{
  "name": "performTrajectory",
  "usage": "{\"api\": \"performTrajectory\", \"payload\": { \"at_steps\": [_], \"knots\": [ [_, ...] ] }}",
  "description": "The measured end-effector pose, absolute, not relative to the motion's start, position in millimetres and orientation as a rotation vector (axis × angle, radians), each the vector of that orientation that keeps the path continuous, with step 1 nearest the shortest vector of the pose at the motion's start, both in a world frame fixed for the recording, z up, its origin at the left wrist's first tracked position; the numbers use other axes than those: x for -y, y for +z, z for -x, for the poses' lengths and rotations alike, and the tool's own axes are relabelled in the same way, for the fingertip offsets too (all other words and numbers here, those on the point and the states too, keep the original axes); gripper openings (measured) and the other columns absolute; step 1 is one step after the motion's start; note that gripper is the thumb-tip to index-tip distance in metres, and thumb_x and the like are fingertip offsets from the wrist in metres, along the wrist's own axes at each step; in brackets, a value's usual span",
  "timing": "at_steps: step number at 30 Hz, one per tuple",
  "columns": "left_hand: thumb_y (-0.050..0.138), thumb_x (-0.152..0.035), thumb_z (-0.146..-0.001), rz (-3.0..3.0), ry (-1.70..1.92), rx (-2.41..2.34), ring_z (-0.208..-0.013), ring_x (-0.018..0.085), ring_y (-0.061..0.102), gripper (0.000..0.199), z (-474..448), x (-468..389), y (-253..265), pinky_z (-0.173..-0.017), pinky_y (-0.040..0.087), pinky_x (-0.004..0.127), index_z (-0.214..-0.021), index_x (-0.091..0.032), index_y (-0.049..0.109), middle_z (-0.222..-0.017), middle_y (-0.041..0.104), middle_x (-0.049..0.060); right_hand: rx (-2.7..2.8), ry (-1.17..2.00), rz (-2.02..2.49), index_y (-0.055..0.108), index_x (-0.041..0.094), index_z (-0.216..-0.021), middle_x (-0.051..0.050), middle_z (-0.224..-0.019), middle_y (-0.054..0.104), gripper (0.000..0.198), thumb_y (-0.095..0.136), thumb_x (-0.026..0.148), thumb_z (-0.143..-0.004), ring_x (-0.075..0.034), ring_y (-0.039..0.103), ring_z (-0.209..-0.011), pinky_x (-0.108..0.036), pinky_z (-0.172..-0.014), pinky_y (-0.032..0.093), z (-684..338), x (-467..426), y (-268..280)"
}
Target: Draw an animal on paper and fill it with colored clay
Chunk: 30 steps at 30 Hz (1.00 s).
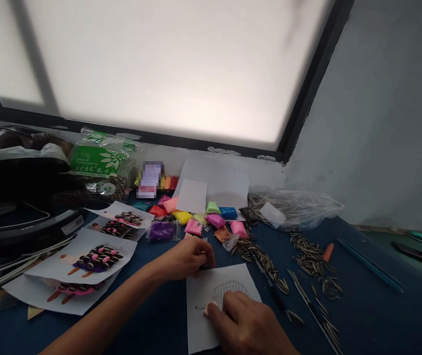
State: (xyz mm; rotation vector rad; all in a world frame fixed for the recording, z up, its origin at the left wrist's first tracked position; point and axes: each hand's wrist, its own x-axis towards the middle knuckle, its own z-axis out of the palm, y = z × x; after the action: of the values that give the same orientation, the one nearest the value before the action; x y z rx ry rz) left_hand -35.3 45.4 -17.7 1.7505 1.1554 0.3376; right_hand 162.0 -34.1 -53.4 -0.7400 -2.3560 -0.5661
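— Where are the hands?

— Both sit low in the frame, on a white paper sheet [199, 315] with a penciled outline. The right hand [250, 328] lies on it at bottom centre, fingers curled, thumb pressing the sheet; I can't tell whether it pinches anything. The left hand [189, 257] is closed at the sheet's top edge, fingertips together — probably on a seed, but it's too small to be sure.

— What's around them?

— Loose sunflower seeds [307, 256] scattered right of centre on the blue tabletop [373, 315], coloured clay packets [196, 219] just above, finished seed pictures [98, 257] at the left.

— What might go wrong?

— The sheet is thin and held only by fingers; a sideways push could slide or crease it. A sleeve or wrist dragging across could scatter seeds — or smear the finished pieces close beside the left forearm.
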Motion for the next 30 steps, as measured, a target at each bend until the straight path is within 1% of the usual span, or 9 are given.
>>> {"api": "performTrajectory", "payload": {
  "at_steps": [1, 3, 9, 14, 16, 20, 23, 27, 30],
  "knots": [
    [0.066, -0.035, -0.102, -1.765, 0.325, -1.152, -0.09, 0.022, 0.07, 0.024, 35, -44, -15, -0.078, 0.06, 0.039, -0.116, -0.016, 0.066, -0.112, 0.069, 0.006, 2.423, -0.575, 0.719, 0.069, 0.015, -0.09, 0.001, -0.059, 0.052, 0.032, 0.039, 0.01, -0.103, -0.015, 0.047, -0.048, -0.031, -0.044, 0.021, -164, 36, -53],
    [0.065, -0.036, -0.102, -1.799, 0.307, -1.15, -0.088, 0.021, 0.07, 0.024, 36, -43, -11, -0.077, 0.06, 0.039, -0.114, -0.016, 0.067, -0.109, 0.069, 0.005, 2.509, -0.561, 0.717, 0.068, 0.014, -0.102, 0.001, -0.063, 0.055, 0.026, 0.043, 0.01, -0.104, -0.014, 0.051, -0.051, -0.029, -0.045, 0.028, -168, 39, -49],
    [0.066, -0.033, -0.102, -1.925, 0.345, -1.178, -0.091, 0.021, 0.069, 0.017, 37, -39, -8, -0.081, 0.058, 0.039, -0.104, -0.016, 0.068, -0.107, 0.069, 0.005, 2.542, -0.546, 0.762, 0.067, 0.014, -0.106, 0.0, -0.066, 0.06, 0.02, 0.047, 0.009, -0.104, -0.015, 0.056, -0.053, -0.028, -0.046, 0.037, -171, 45, -39],
    [0.062, -0.026, -0.1, -1.864, 0.389, -1.152, -0.07, 0.016, 0.065, 0.013, 43, -43, -15, -0.066, 0.053, 0.03, -0.094, -0.016, 0.068, -0.079, 0.065, -0.001, 2.542, -0.476, 0.749, 0.067, 0.01, -0.114, -0.001, -0.066, 0.061, 0.024, 0.045, 0.011, -0.104, -0.015, 0.057, -0.053, -0.027, -0.047, 0.041, -171, 46, -40],
    [0.06, -0.024, -0.094, -1.834, 0.409, -1.133, -0.068, 0.017, 0.064, 0.012, 47, -44, -16, -0.062, 0.05, 0.026, -0.093, -0.017, 0.07, -0.074, 0.065, -0.001, 2.54, -0.462, 0.731, 0.068, 0.009, -0.114, -0.002, -0.067, 0.062, 0.025, 0.045, 0.011, -0.104, -0.015, 0.056, -0.054, -0.026, -0.048, 0.042, -171, 46, -40],
    [0.068, -0.029, -0.073, -1.802, 0.396, -1.099, -0.064, 0.018, 0.059, 0.02, 51, -46, -15, -0.053, 0.04, 0.024, -0.088, -0.018, 0.074, -0.067, 0.061, -0.002, 2.518, -0.523, 0.708, 0.069, 0.01, -0.109, 0.0, -0.064, 0.059, 0.025, 0.045, 0.006, -0.103, -0.014, 0.054, -0.052, -0.027, -0.046, 0.039, -170, 45, -41],
    [0.066, -0.028, -0.066, -1.793, 0.399, -1.091, -0.063, 0.017, 0.058, 0.019, 50, -46, -13, -0.053, 0.039, 0.024, -0.081, -0.019, 0.073, -0.067, 0.061, -0.002, 2.498, -0.523, 0.707, 0.07, 0.011, -0.103, 0.001, -0.063, 0.057, 0.025, 0.045, 0.005, -0.103, -0.014, 0.053, -0.051, -0.028, -0.045, 0.037, -169, 45, -43],
    [0.057, -0.03, -0.077, -1.814, 0.45, -1.135, -0.064, 0.019, 0.062, 0.023, 45, -45, -12, -0.058, 0.046, 0.026, -0.092, -0.018, 0.07, -0.07, 0.063, -0.001, 2.494, -0.524, 0.718, 0.069, 0.01, -0.102, 0.001, -0.062, 0.056, 0.023, 0.046, 0.007, -0.103, -0.014, 0.052, -0.051, -0.029, -0.045, 0.035, -168, 45, -45],
    [0.055, -0.028, -0.087, -1.867, 0.455, -1.172, -0.067, 0.018, 0.063, 0.017, 41, -44, -15, -0.061, 0.047, 0.027, -0.09, -0.019, 0.07, -0.079, 0.066, 0.001, 2.504, -0.512, 0.735, 0.068, 0.011, -0.105, 0.0, -0.063, 0.057, 0.023, 0.045, 0.01, -0.104, -0.014, 0.051, -0.051, -0.029, -0.046, 0.035, -168, 46, -47]
  ]
}}
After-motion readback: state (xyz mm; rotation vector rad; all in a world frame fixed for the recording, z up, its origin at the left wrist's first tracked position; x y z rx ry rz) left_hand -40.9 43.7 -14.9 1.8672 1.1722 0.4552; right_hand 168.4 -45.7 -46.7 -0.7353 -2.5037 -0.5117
